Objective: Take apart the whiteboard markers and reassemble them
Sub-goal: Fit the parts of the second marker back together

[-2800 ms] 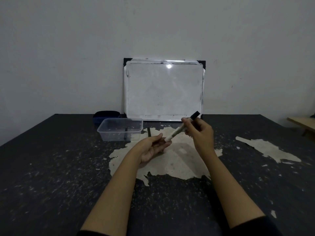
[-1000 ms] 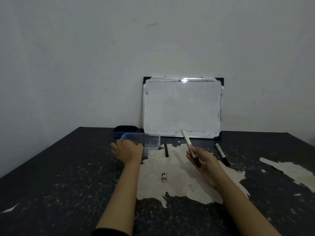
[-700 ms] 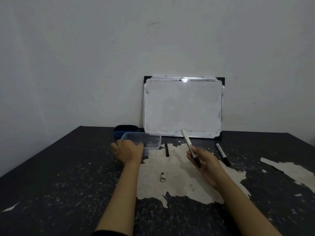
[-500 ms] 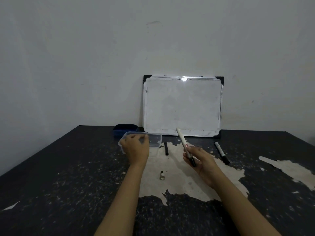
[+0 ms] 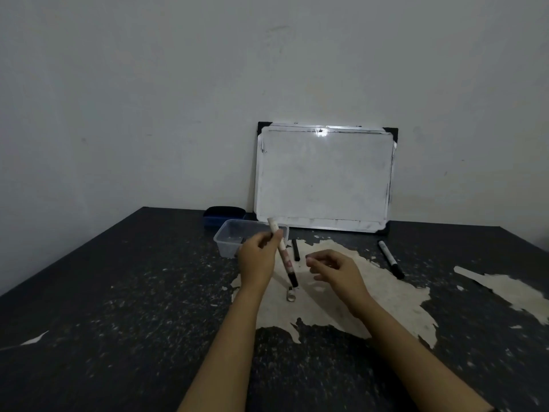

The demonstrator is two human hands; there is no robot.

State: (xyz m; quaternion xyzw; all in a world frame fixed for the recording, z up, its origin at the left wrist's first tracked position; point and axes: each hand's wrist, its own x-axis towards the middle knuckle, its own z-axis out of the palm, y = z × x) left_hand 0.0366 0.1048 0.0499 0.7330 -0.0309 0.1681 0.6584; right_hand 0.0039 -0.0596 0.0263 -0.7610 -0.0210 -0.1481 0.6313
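The left hand [image 5: 257,260] holds a white whiteboard marker with a black end [image 5: 282,254] above a dark table with worn pale patches [image 5: 118,307]. The marker is tilted, its white end up and away, its black end down near a small pale cylindrical part [image 5: 290,295] that lies on the table. The right hand [image 5: 334,270] is just beside the marker, fingers loosely curled around nothing. Behind the left hand stands a clear plastic rectangular container [image 5: 234,237], and behind that a dark blue eraser [image 5: 224,215]. A short black stick-like part [image 5: 296,250] lies near the container. A second marker with black cap [image 5: 390,259] lies to the right. A white rectangular whiteboard with black corners [image 5: 325,176] leans on the grey wall [image 5: 148,99].
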